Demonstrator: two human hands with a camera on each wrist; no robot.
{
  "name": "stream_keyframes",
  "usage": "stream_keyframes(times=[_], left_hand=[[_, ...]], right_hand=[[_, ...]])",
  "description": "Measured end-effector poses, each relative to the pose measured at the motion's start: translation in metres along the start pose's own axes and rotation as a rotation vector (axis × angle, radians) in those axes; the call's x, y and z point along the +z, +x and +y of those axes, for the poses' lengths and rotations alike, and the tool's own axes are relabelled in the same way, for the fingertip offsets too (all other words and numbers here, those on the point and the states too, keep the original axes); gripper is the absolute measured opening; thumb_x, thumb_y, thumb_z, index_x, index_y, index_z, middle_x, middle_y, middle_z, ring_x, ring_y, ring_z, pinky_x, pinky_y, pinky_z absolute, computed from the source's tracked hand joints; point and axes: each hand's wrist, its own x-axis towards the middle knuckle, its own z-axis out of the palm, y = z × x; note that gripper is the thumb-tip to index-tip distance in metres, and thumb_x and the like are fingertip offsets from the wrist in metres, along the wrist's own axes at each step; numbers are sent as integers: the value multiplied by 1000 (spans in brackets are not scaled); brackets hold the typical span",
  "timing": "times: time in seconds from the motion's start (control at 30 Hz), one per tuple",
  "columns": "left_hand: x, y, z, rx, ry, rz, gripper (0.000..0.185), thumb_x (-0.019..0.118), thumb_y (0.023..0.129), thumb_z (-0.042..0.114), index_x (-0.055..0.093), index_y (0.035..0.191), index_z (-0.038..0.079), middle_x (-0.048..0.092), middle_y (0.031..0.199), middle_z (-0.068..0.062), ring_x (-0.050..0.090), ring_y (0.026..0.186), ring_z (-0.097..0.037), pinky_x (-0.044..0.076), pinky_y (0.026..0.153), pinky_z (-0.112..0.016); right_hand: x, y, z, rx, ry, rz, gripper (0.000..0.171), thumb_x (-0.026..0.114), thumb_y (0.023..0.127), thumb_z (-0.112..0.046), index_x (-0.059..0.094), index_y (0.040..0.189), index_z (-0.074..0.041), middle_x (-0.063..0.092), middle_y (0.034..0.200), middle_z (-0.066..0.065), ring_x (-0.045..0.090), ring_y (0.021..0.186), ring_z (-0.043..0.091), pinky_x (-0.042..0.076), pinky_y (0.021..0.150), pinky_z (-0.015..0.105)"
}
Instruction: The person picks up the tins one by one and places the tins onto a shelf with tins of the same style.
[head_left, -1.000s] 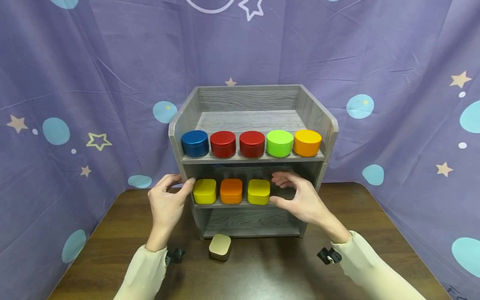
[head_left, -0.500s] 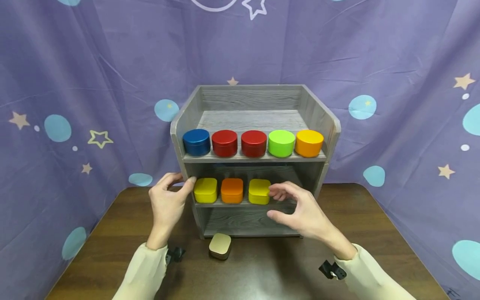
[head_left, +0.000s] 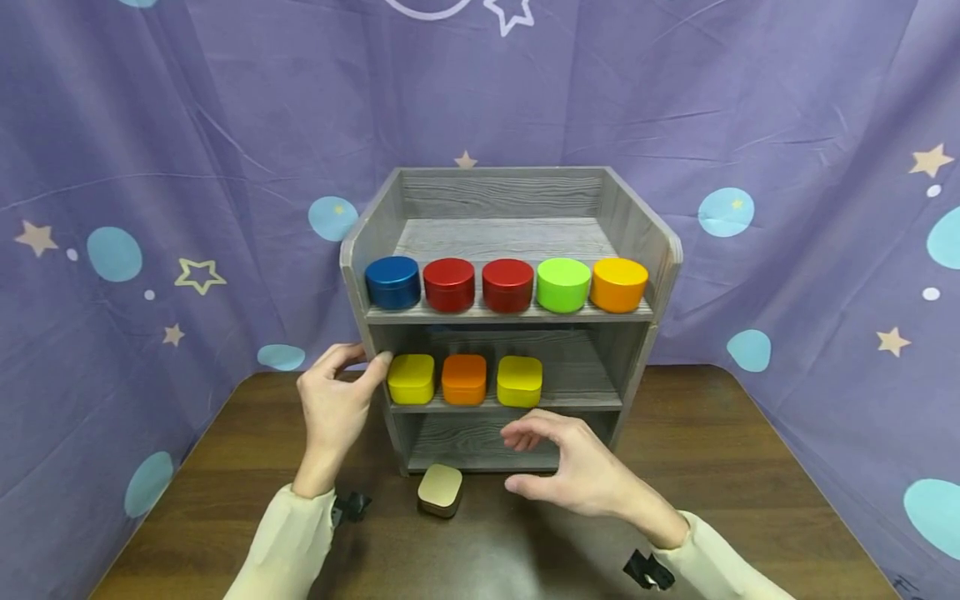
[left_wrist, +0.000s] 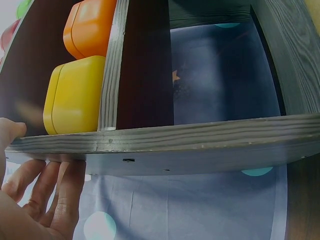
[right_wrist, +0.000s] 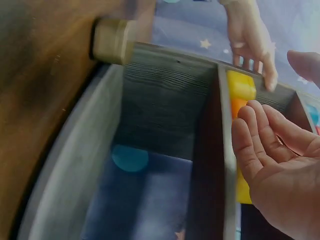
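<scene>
My left hand (head_left: 335, 408) holds the left side panel of a grey wooden shelf (head_left: 498, 408); in the left wrist view the thumb is inside the edge and the fingers (left_wrist: 67, 200) lie against the outer face. My right hand (head_left: 573, 467) hangs in front of the bottom compartment, thumb and fingers apart, nothing between them. On the middle shelf sit a yellow square tin (head_left: 411, 380), an orange square tin (head_left: 464, 381) and a second yellow square tin (head_left: 519, 382). A gold-lidded square tin (head_left: 440, 490) stands on the table, left of my right hand.
On the upper shelf, left to right, are a blue round tin (head_left: 393, 283), two red round tins (head_left: 448, 286), a green one (head_left: 562, 285) and an orange one (head_left: 618, 285). A patterned purple cloth (head_left: 247, 125) hangs behind the brown table (head_left: 720, 467).
My right hand has come away from beside the right yellow tin, moving down and left to below it. My left hand stays on the shelf's side, and the tins have not moved.
</scene>
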Motion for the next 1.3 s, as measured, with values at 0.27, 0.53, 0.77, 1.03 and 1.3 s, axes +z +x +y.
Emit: stream_keyframes(times=[0.27,0.53,0.77,1.03,1.3], left_hand=[[0,0,0,3,2,2,14,91,84,7,83,90,-2,68,84,17,67,82,10,52,73,-6],[0,-1,-1,2,10,1,14,91,84,7,83,91,-3,70,85,10,66,82,10,52,75,-6],[0,0,-1,0,15,-2,16,91,85,9,83,93,-2,75,86,-13,67,83,7,52,74,-7],[0,0,0,1,-2,-9,15,91,85,8,84,93,-1,72,86,8,68,84,8,54,73,-10],[-1,0,-1,4,4,-7,15,91,85,8,84,93,-2,74,86,-2,67,84,8,52,74,-7]], right_hand=[[24,-1,17,10,15,-41,44,90,86,-20,75,126,-9,79,111,2,71,97,9,61,90,29],[44,2,29,66,10,-90,49,90,86,-24,74,129,-7,78,115,5,70,100,10,62,92,34],[63,15,38,83,-3,-148,56,90,86,-27,72,133,-4,77,119,13,73,105,30,62,96,38],[78,20,45,134,-7,-186,62,92,83,-26,70,134,2,76,120,13,72,107,31,61,98,33],[90,21,49,130,-41,-212,65,94,81,-26,70,134,3,76,120,11,72,107,30,60,98,27]])
